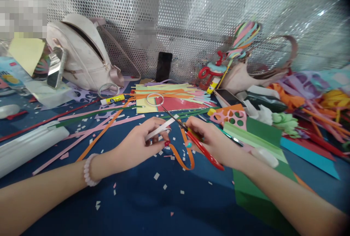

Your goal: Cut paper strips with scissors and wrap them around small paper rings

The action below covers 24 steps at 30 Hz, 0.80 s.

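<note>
Between the fingers of my left hand (143, 137) is a white strip (161, 129), its free end pointing up and right. My right hand (209, 137) is closed on red-handled scissors (203, 150), and their blades reach up and left across the strip's end. An orange paper strip (179, 161) hangs in a loop between and below both hands; which fingers touch it I cannot tell. Small white paper bits (156, 176) lie scattered on the dark blue cloth beneath.
Paper strips (164, 93) and a glue stick (113, 99) lie ahead. A phone (164, 66) leans at the back. A white backpack (82, 51) stands back left. Green paper sheets (259, 188) lie at right, with a paper-strip ball (246, 37) behind and a white roll (32, 148) at left.
</note>
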Available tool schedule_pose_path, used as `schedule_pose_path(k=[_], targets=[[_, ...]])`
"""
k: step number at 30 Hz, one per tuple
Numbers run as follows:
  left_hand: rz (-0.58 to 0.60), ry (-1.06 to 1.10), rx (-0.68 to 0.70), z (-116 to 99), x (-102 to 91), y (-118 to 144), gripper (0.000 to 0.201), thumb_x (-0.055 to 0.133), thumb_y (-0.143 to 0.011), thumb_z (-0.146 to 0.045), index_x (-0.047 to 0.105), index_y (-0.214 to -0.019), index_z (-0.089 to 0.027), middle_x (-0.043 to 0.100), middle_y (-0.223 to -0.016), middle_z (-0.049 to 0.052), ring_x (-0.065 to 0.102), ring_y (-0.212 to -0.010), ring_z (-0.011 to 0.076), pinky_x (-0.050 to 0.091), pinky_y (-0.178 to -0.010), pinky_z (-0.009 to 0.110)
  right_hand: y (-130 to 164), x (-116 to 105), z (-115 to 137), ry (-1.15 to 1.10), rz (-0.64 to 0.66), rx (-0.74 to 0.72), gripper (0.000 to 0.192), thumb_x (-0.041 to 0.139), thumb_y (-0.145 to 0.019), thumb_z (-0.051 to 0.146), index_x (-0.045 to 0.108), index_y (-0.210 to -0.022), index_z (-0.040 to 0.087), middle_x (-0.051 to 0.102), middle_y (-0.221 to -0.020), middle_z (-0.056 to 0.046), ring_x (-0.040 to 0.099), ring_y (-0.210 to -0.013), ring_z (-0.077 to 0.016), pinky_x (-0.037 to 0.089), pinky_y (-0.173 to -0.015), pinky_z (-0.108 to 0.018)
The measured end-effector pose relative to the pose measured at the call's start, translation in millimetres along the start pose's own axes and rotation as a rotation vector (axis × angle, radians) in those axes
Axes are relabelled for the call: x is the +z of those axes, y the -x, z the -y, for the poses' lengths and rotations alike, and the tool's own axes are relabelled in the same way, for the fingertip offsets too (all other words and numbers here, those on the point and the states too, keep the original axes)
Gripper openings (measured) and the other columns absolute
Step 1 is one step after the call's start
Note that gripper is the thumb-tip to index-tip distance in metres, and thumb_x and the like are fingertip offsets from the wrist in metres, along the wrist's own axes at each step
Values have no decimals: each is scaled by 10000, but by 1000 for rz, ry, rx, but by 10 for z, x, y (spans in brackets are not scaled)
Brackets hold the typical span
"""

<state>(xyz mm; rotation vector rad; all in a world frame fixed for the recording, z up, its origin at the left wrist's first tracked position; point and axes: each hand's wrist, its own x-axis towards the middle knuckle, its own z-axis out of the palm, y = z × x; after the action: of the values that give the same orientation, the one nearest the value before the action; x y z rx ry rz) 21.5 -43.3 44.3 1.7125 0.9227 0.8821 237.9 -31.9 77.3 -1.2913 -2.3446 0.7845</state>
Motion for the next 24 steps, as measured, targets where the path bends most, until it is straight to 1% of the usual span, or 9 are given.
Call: schedule_pose_path(k=[3,7,9,11,14,16,19,22,24], targets=[[3,-36,10,18,-14,-1,84,555,-785,-170,533,-862,-196,516,-1017,17,496,-655,72,425,-574,190,-20,8,-48,49,-63,-18,236,537,-801,291,333,-712,213,345,-615,54,285,-550,-98,259,-489,-236],[-21,-82,-12,43,-31,-7,101,568,-782,-198,538,-878,-200,524,-1037,24,531,-678,92,446,-590,208,-41,10,-85,43,-100,-15,259,555,-776,297,322,-698,217,311,-588,61,255,-535,-98,253,-486,-238],[-27,-98,-18,55,-33,-12,147,569,-782,-202,532,-924,-210,540,-998,21,533,-686,102,448,-593,210,-46,-8,-95,4,-110,-10,263,544,-780,344,325,-707,220,359,-601,47,284,-539,-104,268,-492,-244],[-19,-121,-10,61,-34,-19,136,563,-785,-201,537,-919,-207,543,-995,20,523,-676,97,442,-584,204,-53,-51,-118,-45,-136,-23,266,510,-796,411,337,-728,222,426,-646,22,342,-561,-117,289,-504,-254],[-31,-134,7,51,-64,-43,96,551,-793,-199,542,-888,-199,543,-1007,15,497,-632,72,425,-564,189,-70,-175,-201,62,-161,-11,234,483,-813,412,364,-756,219,450,-667,10,378,-586,-129,302,-528,-261],[-87,-104,12,39,-127,-74,187,564,-783,-186,521,-964,-211,565,-956,3,504,-640,70,426,-585,183,-84,-294,-285,199,-85,8,179,490,-807,365,393,-783,216,454,-665,16,378,-588,-128,311,-544,-257],[-192,8,20,25,-295,-147,356,621,-741,-165,472,-1059,-225,593,-839,-20,529,-655,76,422,-571,163,-98,-495,-436,289,141,54,168,507,-781,359,444,-833,212,522,-755,-6,437,-630,-140,348,-577,-259],[-214,186,40,2,-484,-224,374,660,-708,-158,496,-1034,-240,593,-776,-38,481,-550,52,366,-453,128,-84,-674,-599,358,266,132,232,556,-729,381,475,-867,212,549,-816,-24,486,-689,-168,369,-599,-267],[-236,278,52,-30,-577,-260,353,673,-697,-161,514,-1001,-245,592,-741,-41,415,-474,34,325,-398,120,-59,-761,-697,367,331,167,204,546,-717,345,481,-860,214,548,-818,-23,501,-707,-175,378,-604,-267]])
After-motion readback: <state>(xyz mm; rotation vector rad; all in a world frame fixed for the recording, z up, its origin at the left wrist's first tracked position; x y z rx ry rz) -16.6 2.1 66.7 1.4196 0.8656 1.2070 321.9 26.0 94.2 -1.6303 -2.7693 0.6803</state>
